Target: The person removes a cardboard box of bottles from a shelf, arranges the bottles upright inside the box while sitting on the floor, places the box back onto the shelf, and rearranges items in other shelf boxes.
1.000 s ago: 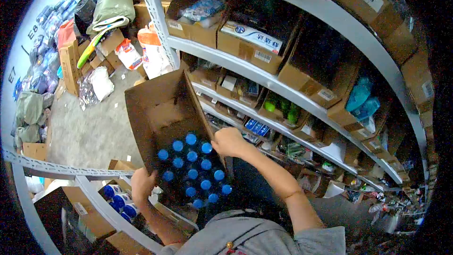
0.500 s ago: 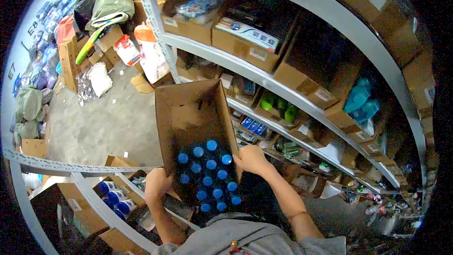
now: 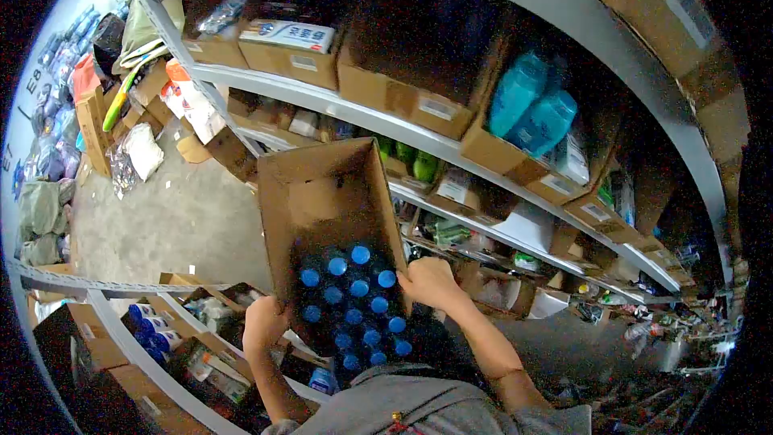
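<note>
Between my two hands is an open cardboard box, held in front of my body. Several bottles with blue caps stand in its near half, while bare cardboard shows at its far end. My left hand is closed on the box's left side. On the opposite side my right hand grips the right edge, fingers partly hidden by the wall. The bottles' bodies are dark and hard to make out.
Metal shelving runs along my right, loaded with cardboard boxes and teal bottles. A lower shelf on my left holds white-and-blue containers. Bags and cartons lie on the grey floor at the far left.
My view has shifted along the aisle, so the right-hand shelves have slid leftward and the teal bottles look nearer. Both hands keep their hold on the box.
</note>
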A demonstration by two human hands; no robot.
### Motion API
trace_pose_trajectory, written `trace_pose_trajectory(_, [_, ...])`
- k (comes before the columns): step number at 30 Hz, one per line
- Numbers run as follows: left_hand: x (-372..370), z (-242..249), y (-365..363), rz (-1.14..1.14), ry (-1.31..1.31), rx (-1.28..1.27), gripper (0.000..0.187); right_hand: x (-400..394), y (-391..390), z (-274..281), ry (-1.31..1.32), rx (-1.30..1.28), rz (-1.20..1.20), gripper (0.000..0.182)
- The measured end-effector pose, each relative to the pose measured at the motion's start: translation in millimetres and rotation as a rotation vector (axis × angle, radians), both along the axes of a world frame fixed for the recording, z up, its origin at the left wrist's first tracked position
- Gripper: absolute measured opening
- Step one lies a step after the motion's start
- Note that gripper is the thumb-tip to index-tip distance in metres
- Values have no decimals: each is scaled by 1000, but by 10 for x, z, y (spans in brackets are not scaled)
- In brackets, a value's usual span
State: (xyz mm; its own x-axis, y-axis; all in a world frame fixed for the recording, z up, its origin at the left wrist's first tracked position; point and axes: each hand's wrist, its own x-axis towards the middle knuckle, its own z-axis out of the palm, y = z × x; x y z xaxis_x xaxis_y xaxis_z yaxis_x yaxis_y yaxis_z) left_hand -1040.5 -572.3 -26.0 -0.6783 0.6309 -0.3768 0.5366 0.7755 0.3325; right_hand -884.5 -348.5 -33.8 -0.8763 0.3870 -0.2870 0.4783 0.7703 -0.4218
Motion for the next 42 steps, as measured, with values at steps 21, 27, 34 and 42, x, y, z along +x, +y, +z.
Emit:
trace_pose_trajectory(21, [1433,-11,514,-360,48,-124,32,1881,80,-146,21,105,-216,36])
trace_pose_trajectory(27, [1487,247,480,-333,80,-92,32,2027,-67,54,25,74,-239,35])
trace_pose_trajectory(34, [1540,249,562,-460,111,-12,32,2266,-155,158,47,159,-337,33])
trace_pose_trajectory(42, [1835,295,1115,-658,63,42,32,2724,-169,255,-102,195,-521,33])
